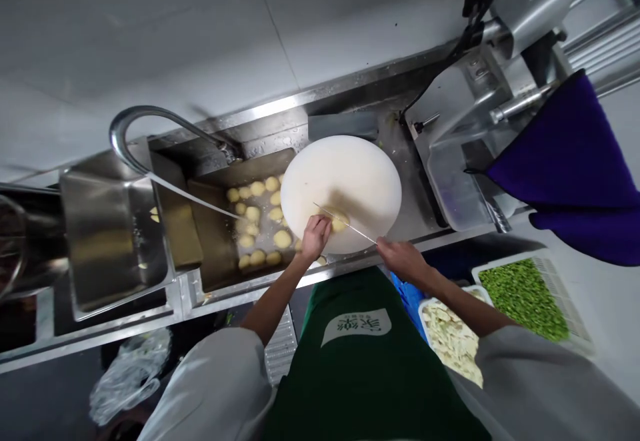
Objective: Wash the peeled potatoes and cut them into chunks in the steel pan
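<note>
A round white cutting board [345,168] lies across the right edge of a sink. On its near part rests a peeled potato [341,222]. My right hand [403,259] is closed round the handle of a knife [356,230], whose thin blade crosses over the potato and points left. Beside the potato, on its left, my left hand [316,236] has its fingers curled against it near the blade. How deep the blade sits in the potato I cannot tell. Several peeled potatoes [283,238] lie in the water of the sink left of the board.
A curved faucet [131,113] runs water into the sink [207,191]. A slicing machine [450,101] and a clear plastic tub [453,184] stand at the right, near a purple cloth [565,161]. Low right are a crate of chopped greens [523,298] and a tub of pale slices [453,334].
</note>
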A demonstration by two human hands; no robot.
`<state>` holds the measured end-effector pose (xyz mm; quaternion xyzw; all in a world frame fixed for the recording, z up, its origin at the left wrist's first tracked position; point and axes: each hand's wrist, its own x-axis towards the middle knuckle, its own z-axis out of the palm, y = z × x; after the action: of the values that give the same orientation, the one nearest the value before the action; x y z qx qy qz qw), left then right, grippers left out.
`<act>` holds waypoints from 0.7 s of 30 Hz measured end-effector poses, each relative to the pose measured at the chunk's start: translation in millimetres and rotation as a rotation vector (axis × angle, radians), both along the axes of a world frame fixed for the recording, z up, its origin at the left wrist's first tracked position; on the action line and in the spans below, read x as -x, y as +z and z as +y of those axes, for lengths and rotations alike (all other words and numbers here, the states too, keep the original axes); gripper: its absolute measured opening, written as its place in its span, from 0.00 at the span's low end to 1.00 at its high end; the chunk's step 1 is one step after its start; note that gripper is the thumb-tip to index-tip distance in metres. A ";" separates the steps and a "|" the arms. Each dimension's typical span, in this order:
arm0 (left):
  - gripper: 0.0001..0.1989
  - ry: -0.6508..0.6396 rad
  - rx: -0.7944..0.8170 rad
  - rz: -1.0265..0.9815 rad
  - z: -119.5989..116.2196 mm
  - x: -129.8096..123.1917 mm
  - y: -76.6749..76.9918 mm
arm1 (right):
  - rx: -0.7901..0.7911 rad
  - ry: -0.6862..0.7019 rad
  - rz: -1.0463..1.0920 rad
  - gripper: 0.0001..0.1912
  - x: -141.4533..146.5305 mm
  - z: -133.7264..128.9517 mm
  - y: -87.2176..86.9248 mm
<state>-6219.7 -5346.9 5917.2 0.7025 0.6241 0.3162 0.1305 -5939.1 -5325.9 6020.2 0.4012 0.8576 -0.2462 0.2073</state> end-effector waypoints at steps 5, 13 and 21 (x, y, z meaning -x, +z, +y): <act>0.10 0.019 -0.029 -0.021 -0.5 -7.9 -11.5 | -0.014 0.116 -0.065 0.17 -2.7 26.6 8.2; 0.12 0.012 -0.043 -0.103 -2.6 -5.9 -18.8 | 0.016 0.108 -0.068 0.15 49.1 39.6 -27.3; 0.12 0.033 0.002 -0.090 -2.4 -5.1 -15.9 | 0.005 0.022 0.015 0.17 66.0 38.0 -27.1</act>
<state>-6214.6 -5349.3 5901.3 0.6771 0.6292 0.3491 0.1540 -6005.2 -5288.0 5993.1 0.3893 0.8629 -0.2490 0.2045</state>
